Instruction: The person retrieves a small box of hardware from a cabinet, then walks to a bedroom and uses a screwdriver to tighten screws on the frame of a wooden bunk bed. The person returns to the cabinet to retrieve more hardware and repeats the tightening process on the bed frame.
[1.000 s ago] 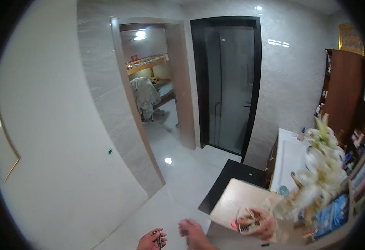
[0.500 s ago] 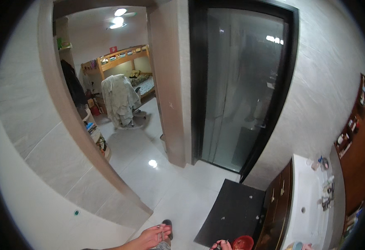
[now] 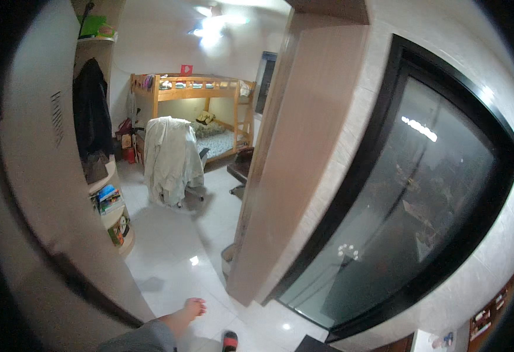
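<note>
I see a black-framed glass door point(image 3: 386, 199) at right, a wooden bunk bed point(image 3: 192, 92) upper left, a draped swivel chair point(image 3: 172, 152) below. My left hand point(image 3: 195, 307), lower centre, has curled fingers, contents I can't tell; a slipper point(image 3: 229, 340) shows nearby, bottom edge.

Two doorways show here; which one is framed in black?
The right-hand one, the glass door: its black frame sets it apart from the brown-framed doorway at left, open onto a room with a bunk bed.

Home – bdrm point(image 3: 151, 53) (w/ bunk bed point(image 3: 193, 93))
</note>
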